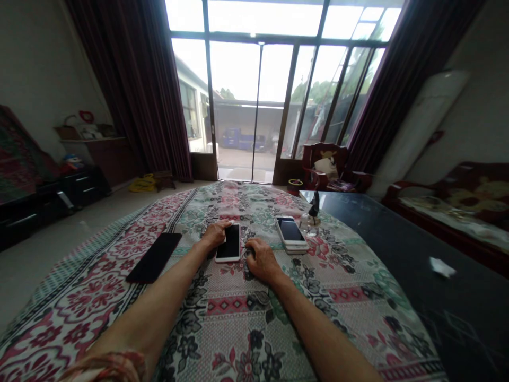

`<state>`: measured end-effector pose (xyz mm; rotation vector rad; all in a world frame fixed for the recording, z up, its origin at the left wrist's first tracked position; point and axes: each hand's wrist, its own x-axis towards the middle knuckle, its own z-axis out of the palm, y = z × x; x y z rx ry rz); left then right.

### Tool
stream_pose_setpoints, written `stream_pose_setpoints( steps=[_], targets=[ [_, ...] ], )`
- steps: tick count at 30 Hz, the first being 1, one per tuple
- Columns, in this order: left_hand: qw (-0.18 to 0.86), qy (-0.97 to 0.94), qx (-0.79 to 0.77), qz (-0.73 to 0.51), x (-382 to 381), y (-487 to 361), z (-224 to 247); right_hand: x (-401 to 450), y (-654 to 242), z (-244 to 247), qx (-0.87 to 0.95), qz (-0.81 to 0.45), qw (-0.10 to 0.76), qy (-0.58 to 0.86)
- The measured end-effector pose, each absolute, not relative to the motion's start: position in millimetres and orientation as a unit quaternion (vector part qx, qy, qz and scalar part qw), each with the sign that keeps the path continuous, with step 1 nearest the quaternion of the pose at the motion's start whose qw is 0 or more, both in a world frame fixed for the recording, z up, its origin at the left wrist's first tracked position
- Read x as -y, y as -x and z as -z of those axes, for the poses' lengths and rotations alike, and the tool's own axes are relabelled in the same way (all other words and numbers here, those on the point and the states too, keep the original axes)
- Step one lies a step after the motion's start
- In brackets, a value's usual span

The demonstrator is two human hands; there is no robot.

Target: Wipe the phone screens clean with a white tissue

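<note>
Okay, I'm watching the left hand (pixel 214 234) resting open across the top corner of a white-framed smartphone (pixel 228 243), with its fingers (pixel 225 225) covering that edge and not clearly gripping it. The phone is lying flat on a floral cloth (pixel 234 313). The right hand (pixel 260 258) is curling closed just beside the phone, its fingertips tucking out of my view, so I can't tell whether it's holding anything small. Further right, two stacked smartphones (pixel 291 232) are lying beside a small glass ornament (pixel 310 224) I can't make out well, while a black-faced phone (pixel 154 257) is sitting well left of the hands
</note>
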<state>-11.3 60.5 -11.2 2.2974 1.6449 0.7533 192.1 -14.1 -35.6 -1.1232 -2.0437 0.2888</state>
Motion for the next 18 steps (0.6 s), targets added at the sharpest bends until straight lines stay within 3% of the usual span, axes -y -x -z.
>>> stream_pose_setpoints(
  steps=[18],
  targets=[
    [0.126,-0.803,-0.492,-0.312,18,7,11,17,-193,30,0.801,-0.116,0.398,0.431]
  ],
)
